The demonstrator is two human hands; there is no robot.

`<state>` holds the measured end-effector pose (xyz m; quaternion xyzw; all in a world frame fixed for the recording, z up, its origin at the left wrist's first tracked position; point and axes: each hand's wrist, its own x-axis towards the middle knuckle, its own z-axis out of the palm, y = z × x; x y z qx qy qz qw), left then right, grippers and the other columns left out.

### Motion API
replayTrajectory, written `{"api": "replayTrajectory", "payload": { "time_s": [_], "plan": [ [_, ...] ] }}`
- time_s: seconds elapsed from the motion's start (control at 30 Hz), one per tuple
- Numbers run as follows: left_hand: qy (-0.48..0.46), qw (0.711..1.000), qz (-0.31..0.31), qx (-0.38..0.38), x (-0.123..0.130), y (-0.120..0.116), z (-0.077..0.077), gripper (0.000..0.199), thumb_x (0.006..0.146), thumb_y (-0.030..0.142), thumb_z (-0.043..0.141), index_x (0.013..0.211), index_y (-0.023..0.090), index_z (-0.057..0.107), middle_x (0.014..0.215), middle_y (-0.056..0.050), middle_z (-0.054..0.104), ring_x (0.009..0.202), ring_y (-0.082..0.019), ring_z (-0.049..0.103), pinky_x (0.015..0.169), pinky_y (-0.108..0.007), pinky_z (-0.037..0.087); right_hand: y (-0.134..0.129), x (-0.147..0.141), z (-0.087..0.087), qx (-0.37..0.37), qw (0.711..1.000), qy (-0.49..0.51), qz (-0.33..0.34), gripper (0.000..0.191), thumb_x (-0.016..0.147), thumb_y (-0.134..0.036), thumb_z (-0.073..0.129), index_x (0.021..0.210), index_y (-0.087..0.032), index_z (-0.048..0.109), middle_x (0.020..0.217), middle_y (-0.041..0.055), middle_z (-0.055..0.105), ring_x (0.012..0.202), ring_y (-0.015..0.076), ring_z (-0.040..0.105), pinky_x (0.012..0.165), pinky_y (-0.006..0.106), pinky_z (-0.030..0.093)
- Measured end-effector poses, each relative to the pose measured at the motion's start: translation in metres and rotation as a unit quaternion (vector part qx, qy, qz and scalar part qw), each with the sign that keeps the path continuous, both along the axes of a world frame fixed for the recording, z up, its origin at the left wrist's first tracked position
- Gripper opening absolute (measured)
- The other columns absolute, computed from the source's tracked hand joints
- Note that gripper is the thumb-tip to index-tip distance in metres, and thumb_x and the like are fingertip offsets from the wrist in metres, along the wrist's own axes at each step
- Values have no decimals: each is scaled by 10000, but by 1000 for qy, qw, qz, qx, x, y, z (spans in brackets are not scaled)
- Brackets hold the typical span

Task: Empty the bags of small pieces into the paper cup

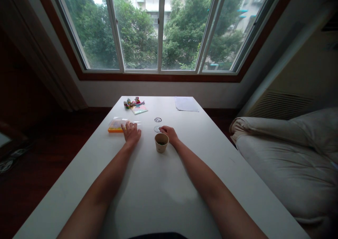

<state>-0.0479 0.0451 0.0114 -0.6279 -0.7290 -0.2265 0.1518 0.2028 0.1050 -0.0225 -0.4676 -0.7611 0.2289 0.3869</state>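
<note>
My left hand (131, 132) lies palm down with its fingers spread, the fingertips over the right end of a flat yellow-orange package (114, 130) with a clear plastic cover. My right hand (170, 133) is closed in a pinch at the right edge of a small clear round disc (156, 129) on the table. Just beyond that disc lies a second round piece with a dark rim (157, 119). A brown paper cup (161, 144) stands upright in front of my right hand, with something dark inside that I cannot make out.
The white table (158, 186) runs toward the window. Small colourful figurines (130, 103) and a printed card (139, 108) sit at its far left. Sheets of white paper (186, 104) lie at the far right. A pale sofa (285, 161) stands to the right.
</note>
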Motion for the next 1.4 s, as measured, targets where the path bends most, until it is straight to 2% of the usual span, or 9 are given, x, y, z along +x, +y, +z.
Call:
{"api": "replayTrajectory", "payload": {
  "time_s": [0.23, 0.53, 0.7, 0.77, 0.87, 0.93, 0.97, 1.13, 1.4],
  "plan": [
    [-18, 998, -34, -46, 19, -4, 7, 381, 913, 338, 497, 1255, 216, 614, 1258, -145, 601, 1226, -325, 486, 1097, -506, 321, -2, 0, 2, -8, 1000, -11, 5, 209, 904, -335, 580, 928, -234, 761, 878, 13, 742, 783, 171, 633, 713, 266, 456],
    [-61, 994, -65, -62, 9, 0, 1, 447, 888, 330, 550, 1318, 213, 586, 1425, -130, 541, 1341, -312, 442, 1211, -546, 176, -3, 0, 5, 1, 999, -26, 19, 195, 911, -318, 586, 910, -230, 759, 923, 28, 742, 833, 186, 638, 745, 282, 464],
    [-146, 978, -150, -17, 33, -7, 24, 337, 922, 280, 515, 1233, 207, 621, 1448, -115, 538, 1395, -294, 414, 1224, -555, 183, -6, -1, 9, -7, 999, -27, 17, 188, 908, -312, 593, 902, -230, 762, 921, 32, 742, 832, 183, 638, 768, 284, 472],
    [-214, 944, -250, -6, 48, -15, 44, 313, 951, 278, 476, 1217, 206, 623, 1378, -103, 592, 1333, -264, 487, 1184, -498, 305, -6, -1, 9, -8, 1000, -27, 15, 198, 915, -318, 586, 905, -229, 762, 896, 26, 740, 813, 178, 633, 763, 280, 472],
    [-300, 830, -461, -90, 67, -35, 76, 345, 1000, 340, 425, 1252, 195, 611, 1258, -99, 660, 1172, -228, 608, 1044, -396, 468, -6, 1, 10, -7, 999, -32, 16, 175, 891, -330, 624, 929, -229, 761, 878, 19, 739, 809, 185, 628, 762, 283, 472],
    [-261, 761, -569, -169, 75, -51, 93, 373, 958, 378, 542, 1287, 215, 611, 1300, -93, 641, 1193, -238, 598, 1054, -384, 465, -5, 2, 9, -9, 999, -30, 22, 171, 869, -339, 651, 947, -233, 760, 887, 13, 742, 818, 187, 628, 771, 283, 474],
    [-223, 750, -594, -188, 77, -58, 99, 405, 906, 388, 628, 1285, 242, 625, 1320, -83, 628, 1233, -250, 570, 1083, -387, 444, -5, 2, 8, -15, 999, -26, 20, 179, 871, -348, 646, 950, -234, 759, 880, 8, 742, 809, 182, 627, 768, 281, 476],
    [-82, 790, -574, -201, 76, -71, 97, 560, 775, 256, 728, 1322, 289, 615, 1388, -75, 571, 1306, -286, 498, 1128, -412, 400, -3, 0, 6, -29, 1000, 3, -12, 239, 910, -379, 576, 928, -230, 761, 806, -2, 732, 718, 154, 608, 718, 266, 472],
    [-3, 919, -360, -158, 49, -38, 69, 580, 811, 226, 623, 1384, 287, 564, 1372, -88, 565, 1257, -292, 518, 1083, -404, 426, -6, -2, 9, 6, 1000, -1, -13, 234, 906, -361, 568, 887, -234, 764, 823, 14, 740, 753, 163, 619, 719, 256, 449]
  ]
}}
